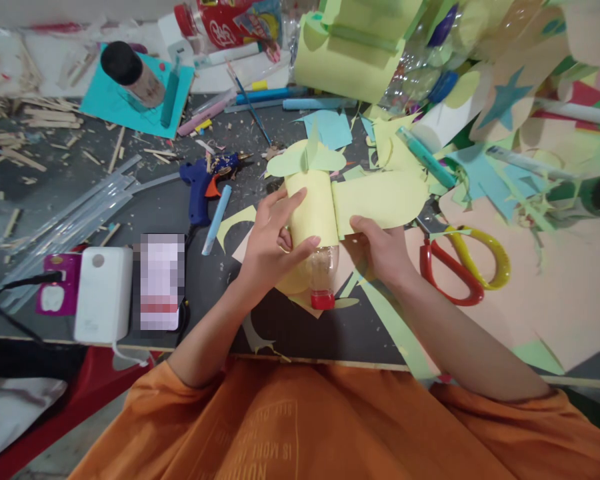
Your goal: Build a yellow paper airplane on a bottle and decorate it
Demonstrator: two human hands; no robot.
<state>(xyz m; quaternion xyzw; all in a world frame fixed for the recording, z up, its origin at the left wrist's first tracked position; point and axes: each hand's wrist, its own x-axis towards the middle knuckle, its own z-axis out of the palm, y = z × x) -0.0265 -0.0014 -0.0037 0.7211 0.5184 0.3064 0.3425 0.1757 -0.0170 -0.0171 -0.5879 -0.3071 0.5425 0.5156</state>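
A small clear plastic bottle (325, 267) wrapped in yellow paper lies with its red cap (323, 300) toward me. Pale green paper fins (307, 160) stand at its far end. My left hand (275, 240) is closed around the wrapped bottle from the left, fingers and thumb on the yellow paper. With my right hand (380, 250) I pinch the lower edge of a rounded yellow paper piece (385, 200), thumb on top. Its straight inner edge meets the bottle's right side; whether it is glued there I cannot tell.
A blue glue gun (199, 190) and a light blue marker (217, 220) lie to the left, near a phone (160, 283) and a white power bank (103, 293). Red-and-yellow scissors (460, 263) rest at right among paper scraps. Wooden sticks (50, 120) litter the far left.
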